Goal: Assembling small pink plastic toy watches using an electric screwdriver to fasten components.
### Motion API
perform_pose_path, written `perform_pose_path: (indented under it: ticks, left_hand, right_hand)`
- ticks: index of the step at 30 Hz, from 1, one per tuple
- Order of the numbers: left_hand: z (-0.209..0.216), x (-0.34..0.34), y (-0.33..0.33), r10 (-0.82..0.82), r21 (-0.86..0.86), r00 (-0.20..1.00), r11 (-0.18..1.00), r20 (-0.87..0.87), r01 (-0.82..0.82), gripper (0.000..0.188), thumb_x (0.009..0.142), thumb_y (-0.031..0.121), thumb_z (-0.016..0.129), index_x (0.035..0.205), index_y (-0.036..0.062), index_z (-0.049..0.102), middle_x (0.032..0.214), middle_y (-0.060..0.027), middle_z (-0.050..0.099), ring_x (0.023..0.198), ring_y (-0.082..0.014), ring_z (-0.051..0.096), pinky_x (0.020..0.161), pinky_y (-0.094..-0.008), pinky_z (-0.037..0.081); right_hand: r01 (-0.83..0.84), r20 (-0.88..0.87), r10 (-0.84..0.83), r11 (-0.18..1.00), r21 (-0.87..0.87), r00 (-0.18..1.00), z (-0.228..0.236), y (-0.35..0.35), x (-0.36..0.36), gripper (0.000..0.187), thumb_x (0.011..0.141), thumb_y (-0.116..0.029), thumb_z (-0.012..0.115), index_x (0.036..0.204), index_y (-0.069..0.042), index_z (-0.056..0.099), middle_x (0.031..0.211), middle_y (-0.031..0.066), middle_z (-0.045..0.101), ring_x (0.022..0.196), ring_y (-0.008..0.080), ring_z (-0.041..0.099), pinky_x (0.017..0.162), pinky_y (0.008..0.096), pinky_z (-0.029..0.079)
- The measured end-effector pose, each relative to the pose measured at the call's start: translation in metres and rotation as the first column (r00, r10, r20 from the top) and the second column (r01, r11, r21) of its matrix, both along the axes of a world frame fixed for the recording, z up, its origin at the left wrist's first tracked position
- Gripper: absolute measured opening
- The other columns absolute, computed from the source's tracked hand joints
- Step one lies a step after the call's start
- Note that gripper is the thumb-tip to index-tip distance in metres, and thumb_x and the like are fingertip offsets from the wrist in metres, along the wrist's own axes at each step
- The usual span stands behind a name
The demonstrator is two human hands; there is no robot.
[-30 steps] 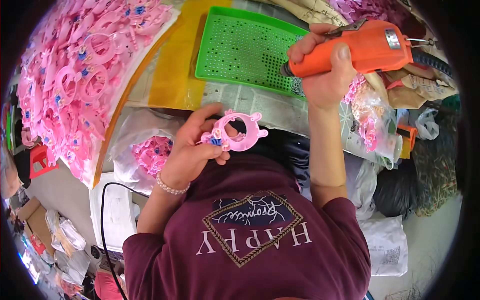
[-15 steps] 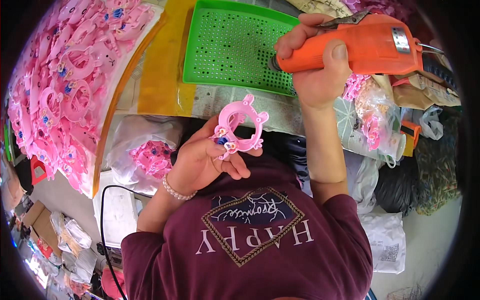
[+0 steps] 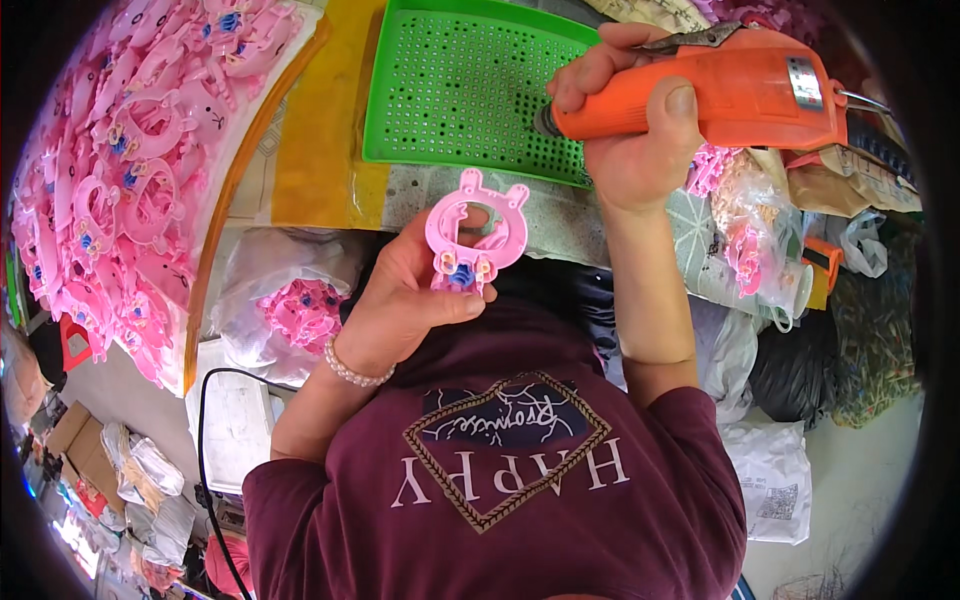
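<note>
Pink ring frame (image 3: 514,232): light, stiff, we judge; hold by rim. Our left hand (image 3: 412,300) pinches it; right hand (image 3: 642,165) wraps orange power tool (image 3: 740,92).

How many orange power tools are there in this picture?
1. The orange power tool is in the person's right hand, its tip pointing toward the green tray. Others may be hidden from view.

Holds a pink ring-shaped plastic piece (image 3: 514,238) by its blue-flowered end in the left hand (image 3: 405,300), with two tabs pointing toward a green perforated tray (image 3: 373,110). Grips an orange power tool (image 3: 735,95) in the right hand (image 3: 640,165). Has a heap of pink pieces (image 3: 125,185) off left.
</note>
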State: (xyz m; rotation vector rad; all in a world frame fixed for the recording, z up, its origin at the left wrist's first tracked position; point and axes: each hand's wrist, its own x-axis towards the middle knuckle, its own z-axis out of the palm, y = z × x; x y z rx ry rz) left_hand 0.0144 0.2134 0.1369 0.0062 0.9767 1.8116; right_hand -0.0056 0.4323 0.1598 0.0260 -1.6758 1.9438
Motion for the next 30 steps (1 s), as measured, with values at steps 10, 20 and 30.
perform_pose_path:
  ticks: [10,20,30]
  left_hand:
    - [0.006,-0.004,0.007,0.026,-0.018,0.988,1.0,0.15,-0.024,0.052,0.069,-0.01,0.062,0.115,0.0019,0.042,0.096,-0.0098,0.056,0.072,-0.0186,0.062,0.062,-0.0279,0.053]
    - [0.01,-0.005,0.014,0.023,-0.003,0.997,1.0,0.078,-0.023,0.056,0.072,-0.009,0.062,0.121,0.0024,0.037,0.101,-0.0104,0.055,0.075,-0.0184,0.062,0.064,-0.0302,0.055]
    - [0.004,0.0,0.02,0.045,-0.027,0.997,0.999,0.058,-0.043,0.045,0.077,-0.004,0.06,0.118,0.0024,0.041,0.098,-0.0078,0.057,0.077,-0.0195,0.064,0.063,-0.0264,0.053]
  right_hand:
    - [0.019,-0.017,-0.019,1.0,-0.003,1.0,-0.002,0.0,0.0,0.059,0.079,-0.053,0.046,0.103,0.001,0.049,0.069,0.0088,0.051,0.059,0.0197,0.051,0.059,0.0371,0.044]
    - [0.014,-0.03,-0.014,1.0,-0.014,0.999,-0.005,0.001,-0.001,0.058,0.079,-0.053,0.046,0.103,0.0,0.048,0.069,0.0088,0.051,0.06,0.0196,0.05,0.06,0.0377,0.043]
    - [0.086,-0.012,-0.086,0.996,0.005,0.996,0.011,0.0,0.006,0.065,0.076,-0.059,0.044,0.104,0.0,0.048,0.07,0.0094,0.051,0.061,0.0218,0.05,0.062,0.0391,0.043]
